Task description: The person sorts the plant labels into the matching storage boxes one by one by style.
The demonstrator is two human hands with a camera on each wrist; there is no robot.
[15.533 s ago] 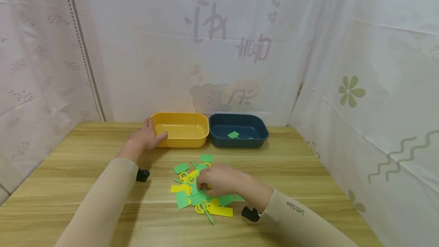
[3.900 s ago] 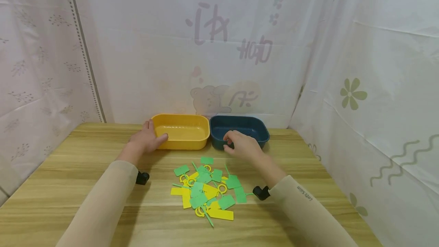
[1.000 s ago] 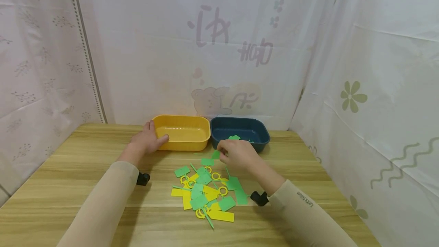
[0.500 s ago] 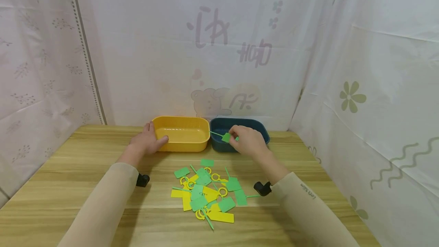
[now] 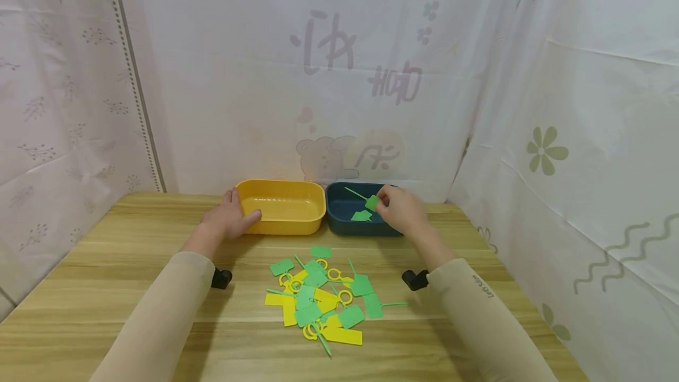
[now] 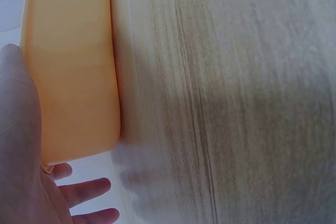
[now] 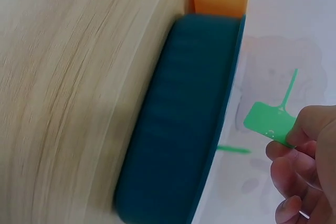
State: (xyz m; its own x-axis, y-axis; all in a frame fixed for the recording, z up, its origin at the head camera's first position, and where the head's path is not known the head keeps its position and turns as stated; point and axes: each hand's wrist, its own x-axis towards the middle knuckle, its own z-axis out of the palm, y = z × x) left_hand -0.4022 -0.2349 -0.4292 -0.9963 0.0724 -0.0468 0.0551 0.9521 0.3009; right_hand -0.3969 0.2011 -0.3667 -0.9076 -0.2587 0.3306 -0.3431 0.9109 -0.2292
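My right hand [image 5: 404, 212] pinches the edge of a green plastic tag [image 7: 268, 120] between thumb and forefinger. The tag has a flat rectangular plate and a thin tail, and is held over the dark blue bin [image 5: 354, 229]. Inside that bin lie other green tags [image 5: 362, 216]; a green tail [image 7: 235, 149] pokes above its rim in the right wrist view. My left hand [image 5: 225, 217] rests against the left end of the yellow bin [image 5: 286, 227]. Its thumb lies along the rim, and its straight fingers extend past the end wall in the left wrist view.
Nearer me on the wooden table [image 5: 132, 240] lies a loose pile of green tags [image 5: 306, 299] and yellow tags [image 5: 342, 335] with ring ends. The two bins stand side by side at the table's back, before a printed curtain [image 5: 239, 87].
My right hand has carried the green tag from in front of the blue bin, up and to the right, over that bin. The left hand and both bins stay in place.
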